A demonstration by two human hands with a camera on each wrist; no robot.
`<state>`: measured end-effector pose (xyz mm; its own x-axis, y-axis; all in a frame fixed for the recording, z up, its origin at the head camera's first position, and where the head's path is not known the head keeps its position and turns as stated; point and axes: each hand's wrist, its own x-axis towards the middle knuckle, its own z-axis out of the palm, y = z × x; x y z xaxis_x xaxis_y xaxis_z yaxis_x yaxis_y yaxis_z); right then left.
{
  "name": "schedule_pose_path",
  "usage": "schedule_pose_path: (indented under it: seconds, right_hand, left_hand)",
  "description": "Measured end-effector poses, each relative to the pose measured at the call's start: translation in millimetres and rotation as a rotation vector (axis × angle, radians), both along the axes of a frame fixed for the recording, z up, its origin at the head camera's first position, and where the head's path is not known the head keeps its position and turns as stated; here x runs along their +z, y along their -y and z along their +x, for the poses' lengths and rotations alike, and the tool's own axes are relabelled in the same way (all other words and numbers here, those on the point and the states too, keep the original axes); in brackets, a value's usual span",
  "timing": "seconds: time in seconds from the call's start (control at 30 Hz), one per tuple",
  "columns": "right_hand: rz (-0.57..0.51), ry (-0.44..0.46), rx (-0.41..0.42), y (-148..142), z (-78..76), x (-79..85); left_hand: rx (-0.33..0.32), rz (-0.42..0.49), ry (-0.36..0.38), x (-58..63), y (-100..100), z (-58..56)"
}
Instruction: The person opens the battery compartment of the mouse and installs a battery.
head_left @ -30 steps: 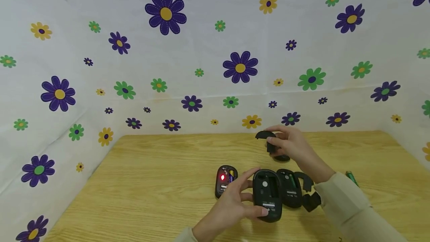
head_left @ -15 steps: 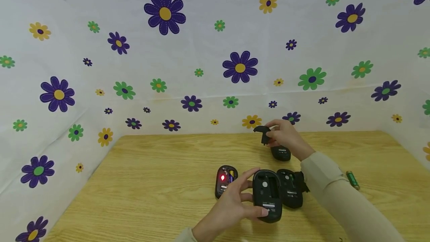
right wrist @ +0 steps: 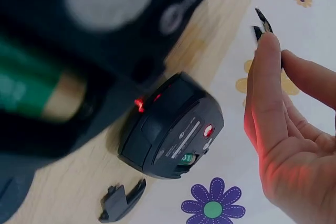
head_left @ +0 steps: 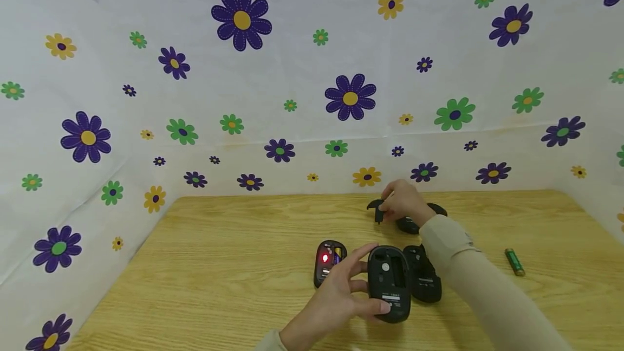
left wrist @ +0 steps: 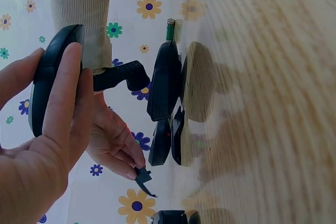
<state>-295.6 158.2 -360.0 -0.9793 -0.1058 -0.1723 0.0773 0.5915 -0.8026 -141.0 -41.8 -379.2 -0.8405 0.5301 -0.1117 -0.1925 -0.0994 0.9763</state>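
Note:
My left hand (head_left: 336, 294) grips a black computer mouse (head_left: 388, 286) with its underside facing up. An open battery bay shows along that mouse's right side. Toward the table's back edge, my right hand (head_left: 403, 199) pinches a black T-shaped battery cover (head_left: 378, 211) between thumb and fingers. Just beneath this hand lies another mouse (head_left: 407, 225); in the right wrist view that mouse (right wrist: 173, 129) shows a red light and a green battery in its bay. The left wrist view has the pinched cover (left wrist: 142, 176) hanging from the right fingertips.
An upturned mouse (head_left: 330, 264) with a glowing red light and a battery lies left of the held one. Right of it is another mouse (head_left: 426, 280), partly behind the right sleeve. A loose green battery (head_left: 514, 262) and a black cover (head_left: 437, 209) lie further right.
My right hand has carried the battery cover a little to the left, rising and then dropping toward the table. The left hand and its mouse have stayed put.

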Motion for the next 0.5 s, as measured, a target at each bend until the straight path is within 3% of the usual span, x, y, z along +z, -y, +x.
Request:
schedule_pose_path:
  seconds: [0.2, 0.5]
  right_hand:
    - [0.052, 0.005, 0.022, 4.1, -0.9, -3.1]
    - [0.035, -0.007, 0.049, 2.9, 2.8, 3.9]
  left_hand:
    - [-0.002, -0.007, -0.007, 0.6, 0.9, 1.0]
    - [0.008, -0.012, 0.001, 1.9, 0.3, 0.8]
